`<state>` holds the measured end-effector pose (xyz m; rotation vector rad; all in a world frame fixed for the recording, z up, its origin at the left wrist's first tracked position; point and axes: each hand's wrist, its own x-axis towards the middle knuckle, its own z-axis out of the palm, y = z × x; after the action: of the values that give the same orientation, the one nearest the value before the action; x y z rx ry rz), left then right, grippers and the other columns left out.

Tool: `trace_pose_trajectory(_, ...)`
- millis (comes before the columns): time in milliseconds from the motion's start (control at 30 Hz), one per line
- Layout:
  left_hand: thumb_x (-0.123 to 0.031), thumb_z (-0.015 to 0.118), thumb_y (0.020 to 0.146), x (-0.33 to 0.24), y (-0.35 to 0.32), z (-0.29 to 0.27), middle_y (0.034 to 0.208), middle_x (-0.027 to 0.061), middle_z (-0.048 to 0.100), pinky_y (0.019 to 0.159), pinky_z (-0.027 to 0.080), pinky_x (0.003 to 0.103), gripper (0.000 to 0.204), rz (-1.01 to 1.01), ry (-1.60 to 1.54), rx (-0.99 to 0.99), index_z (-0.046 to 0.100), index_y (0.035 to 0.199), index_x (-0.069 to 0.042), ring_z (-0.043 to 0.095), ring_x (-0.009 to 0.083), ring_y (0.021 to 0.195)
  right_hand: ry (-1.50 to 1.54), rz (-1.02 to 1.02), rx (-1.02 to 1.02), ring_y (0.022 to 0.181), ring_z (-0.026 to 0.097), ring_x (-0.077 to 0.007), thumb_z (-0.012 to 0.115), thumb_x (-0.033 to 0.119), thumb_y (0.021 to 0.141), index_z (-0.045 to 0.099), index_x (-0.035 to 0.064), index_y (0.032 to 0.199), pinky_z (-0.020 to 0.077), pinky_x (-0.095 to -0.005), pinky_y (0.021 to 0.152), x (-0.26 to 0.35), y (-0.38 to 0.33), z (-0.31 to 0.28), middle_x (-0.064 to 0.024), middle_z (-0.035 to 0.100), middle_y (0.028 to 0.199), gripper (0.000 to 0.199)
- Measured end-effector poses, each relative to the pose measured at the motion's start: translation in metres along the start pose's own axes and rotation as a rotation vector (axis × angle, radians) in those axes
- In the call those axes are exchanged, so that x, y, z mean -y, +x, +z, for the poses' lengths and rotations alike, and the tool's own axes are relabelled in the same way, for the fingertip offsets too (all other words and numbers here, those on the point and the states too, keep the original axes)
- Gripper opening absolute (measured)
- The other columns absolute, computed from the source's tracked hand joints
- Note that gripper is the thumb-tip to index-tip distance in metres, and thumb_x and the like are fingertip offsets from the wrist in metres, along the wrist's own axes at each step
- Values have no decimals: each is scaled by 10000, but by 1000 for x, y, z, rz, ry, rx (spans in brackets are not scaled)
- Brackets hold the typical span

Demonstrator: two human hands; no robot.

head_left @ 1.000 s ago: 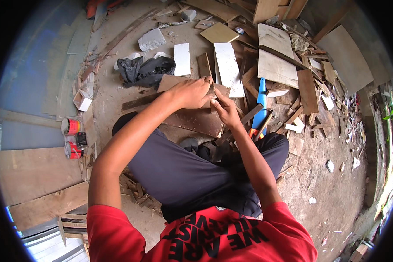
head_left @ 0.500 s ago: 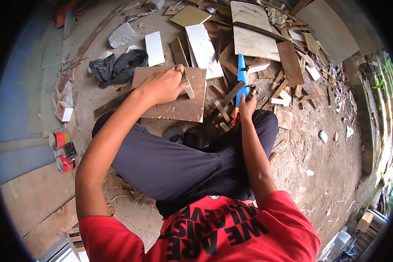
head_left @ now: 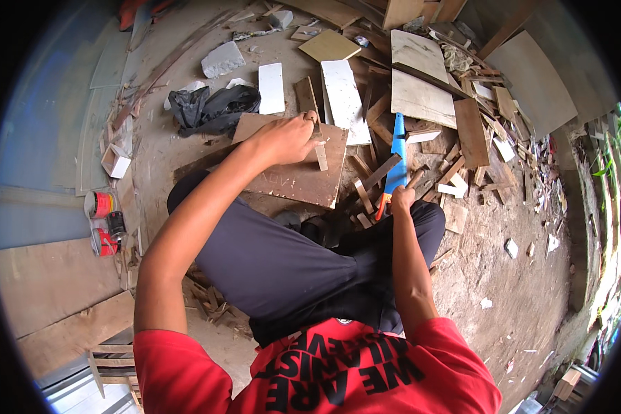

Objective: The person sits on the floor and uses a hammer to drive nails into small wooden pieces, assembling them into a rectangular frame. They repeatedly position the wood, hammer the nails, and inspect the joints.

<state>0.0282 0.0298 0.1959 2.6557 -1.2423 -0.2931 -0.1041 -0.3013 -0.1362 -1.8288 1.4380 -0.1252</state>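
Currently your left hand [head_left: 283,138] is clamped on a thin wood strip [head_left: 319,148] atop the brown scuffed board [head_left: 297,176]; right hand [head_left: 401,200] closed on the blue saw [head_left: 396,155] handle.

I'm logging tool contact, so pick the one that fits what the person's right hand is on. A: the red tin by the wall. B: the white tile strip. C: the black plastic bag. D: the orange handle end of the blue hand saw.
D: the right hand closes on the handle end of the blue hand saw, while the left hand rests on the brown board.
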Motion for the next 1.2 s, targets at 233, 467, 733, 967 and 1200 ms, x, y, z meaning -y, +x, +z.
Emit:
trace_pose_trajectory(233,-267,541,966,-14,-8,-9,1005,357,621,870,520,493,502,-41,6,96,416,1208,154,630,472,992,543,-499,418,544,462,-75,481,307,1047,504,5,948,394,-263,477,103,-133,-137,-14,506,681,319)
trace_pose_trajectory(467,-289,544,958,-11,-10,8,1088,357,608,859,527,506,590,-28,35,33,368,1308,153,638,465,981,-127,-1013,647,545,556,-307,581,127,975,535,-24,1062,420,-381,531,197,-235,-249,-215,561,658,180)
trace_pose_trajectory(733,-332,545,959,-26,-6,-3,1131,338,603,864,532,498,579,-118,-17,161,439,1282,138,638,453,999,-142,-1194,626,603,589,-356,572,134,985,549,-26,1013,433,-398,562,213,-246,-252,-202,590,715,164)
trace_pose_trajectory(967,-342,525,970,-16,-12,12,1115,346,602,833,545,487,571,-10,32,0,475,1249,153,645,443,987,-204,-1251,611,638,602,-404,581,111,973,551,-35,1024,451,-412,572,224,-254,-260,-222,600,733,158)
trace_pose_trajectory(1200,-326,523,971,-22,-8,9,1074,344,613,827,547,478,574,1,56,82,457,1234,180,648,441,972,-250,-1254,593,675,626,-430,584,104,964,531,-37,1078,456,-458,569,224,-258,-264,-246,613,709,189)
